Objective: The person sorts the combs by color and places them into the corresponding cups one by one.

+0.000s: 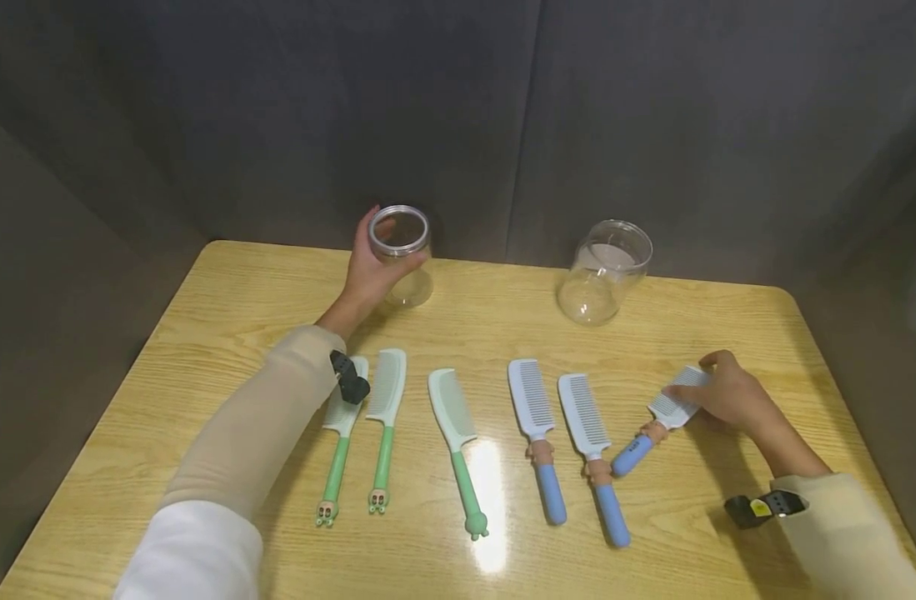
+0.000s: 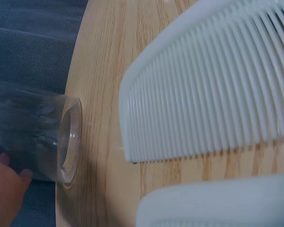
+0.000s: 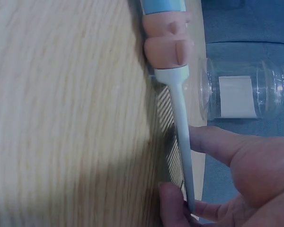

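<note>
A: State the left side of the table (image 1: 225, 317).

B: The left hand (image 1: 367, 271) is curled round a clear jar (image 1: 401, 250) near the far edge. The jar stands upright, mouth open. In the left wrist view the jar's base rests on the wood with the palm against its side.

A: What lies under the left forearm?

B: Two green combs. The first green comb (image 1: 339, 442) is partly covered by the sleeve and wrist strap. The second green comb (image 1: 383, 421) lies just beside it, parallel, teeth end away from the person. A third green comb (image 1: 454, 442) lies apart, tilted slightly, its handle end nearest the person.

A: Centre of the table?

B: Two blue combs with white teeth. The first blue comb (image 1: 538, 433) and the second blue comb (image 1: 591, 450) lie side by side, near each other, not touching, handles toward the person.

A: And the right side?

B: A second jar (image 1: 603, 271) stands near the far edge, tilted or on its side; which cannot be told. The right hand (image 1: 728, 396) pinches the toothed end of a third blue comb (image 1: 656, 429). In the right wrist view, thumb and fingers (image 3: 213, 142) close on the comb's spine, and the comb stands on edge, teeth against the table.

A: Is the handle raised?

B: That cannot be told.
</note>
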